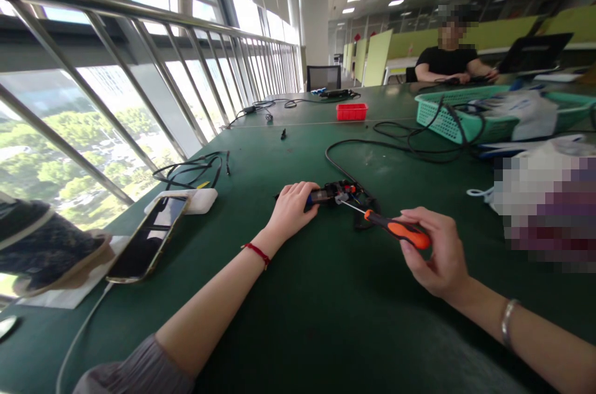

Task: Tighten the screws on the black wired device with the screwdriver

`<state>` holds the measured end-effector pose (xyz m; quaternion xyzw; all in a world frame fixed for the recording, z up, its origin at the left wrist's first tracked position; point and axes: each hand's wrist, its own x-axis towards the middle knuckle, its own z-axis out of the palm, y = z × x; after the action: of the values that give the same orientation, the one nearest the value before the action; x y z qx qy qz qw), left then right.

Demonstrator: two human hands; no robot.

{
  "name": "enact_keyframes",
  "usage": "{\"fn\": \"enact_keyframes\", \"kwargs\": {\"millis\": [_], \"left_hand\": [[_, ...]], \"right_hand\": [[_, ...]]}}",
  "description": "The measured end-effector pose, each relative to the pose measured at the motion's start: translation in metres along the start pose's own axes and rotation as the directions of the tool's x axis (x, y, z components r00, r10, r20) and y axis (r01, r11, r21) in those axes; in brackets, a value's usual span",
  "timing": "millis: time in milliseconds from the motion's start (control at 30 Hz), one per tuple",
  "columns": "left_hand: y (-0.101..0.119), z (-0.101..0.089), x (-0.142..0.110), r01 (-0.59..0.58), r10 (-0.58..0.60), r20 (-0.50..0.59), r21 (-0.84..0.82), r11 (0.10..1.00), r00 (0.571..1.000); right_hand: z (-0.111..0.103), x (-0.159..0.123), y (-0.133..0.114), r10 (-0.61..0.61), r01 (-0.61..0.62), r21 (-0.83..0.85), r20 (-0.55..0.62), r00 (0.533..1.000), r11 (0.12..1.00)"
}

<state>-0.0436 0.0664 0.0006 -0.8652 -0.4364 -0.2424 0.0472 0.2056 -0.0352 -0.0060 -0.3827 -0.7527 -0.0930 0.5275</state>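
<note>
My left hand [294, 205] is wrapped round a dark corded device [322, 196], whose right end lies open with small inner parts and bits of red and orange showing. Between the fingers and thumb of my right hand [438, 257] is a screwdriver [395, 228] with an orange and black handle. Its thin shaft points left, and the tip reaches the exposed parts; whether it sits in a screw is too small to tell. A black cable [347, 141] runs from near the device toward the back right.
A phone [149, 242] leans on a white block [201, 201] at left, near a coiled cable [190, 163]. Farther back stand a red tray [351, 111] and a green basket [447, 125]. A plastic bag [549, 195] lies at right. Another person [447, 62] sits across the table.
</note>
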Motion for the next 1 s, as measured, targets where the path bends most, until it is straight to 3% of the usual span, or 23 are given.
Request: {"fn": "enact_keyframes", "kwargs": {"millis": [167, 367, 567, 700, 867, 1000], "left_hand": [[0.0015, 0.0003, 0.0002, -0.019, 0.019, -0.011, 0.032, 0.999, 1.0], [0.0039, 0.0001, 0.0007, -0.018, 0.018, -0.007, 0.062, 0.998, 1.0], [0.0049, -0.0003, 0.0006, -0.013, 0.014, -0.005, 0.068, 0.998, 1.0], [0.0029, 0.0013, 0.0002, -0.025, 0.025, -0.002, 0.066, 0.998, 1.0], [0.0022, 0.0008, -0.0002, -0.036, 0.035, 0.007, 0.071, 0.997, 0.999], [0.0021, 0.0002, -0.0005, -0.046, 0.046, 0.0, 0.065, 0.997, 0.999]], "right_hand": [[-0.0004, 0.0044, -0.0025, -0.001, 0.0, 0.068, 0.01, 1.0, 0.998], [-0.0017, 0.0027, -0.0037, -0.107, 0.108, 0.006, 0.125, 0.986, 0.994], [0.0006, 0.0016, -0.0012, -0.083, 0.082, 0.024, 0.015, 0.996, 0.996], [0.0019, 0.0001, -0.0007, -0.077, 0.071, 0.117, 0.047, 0.996, 0.991], [0.0007, 0.0031, -0.002, -0.132, 0.129, 0.032, 0.098, 0.986, 0.991], [0.0005, 0.0042, 0.0005, -0.069, 0.068, 0.019, 0.031, 0.997, 0.997]]}}
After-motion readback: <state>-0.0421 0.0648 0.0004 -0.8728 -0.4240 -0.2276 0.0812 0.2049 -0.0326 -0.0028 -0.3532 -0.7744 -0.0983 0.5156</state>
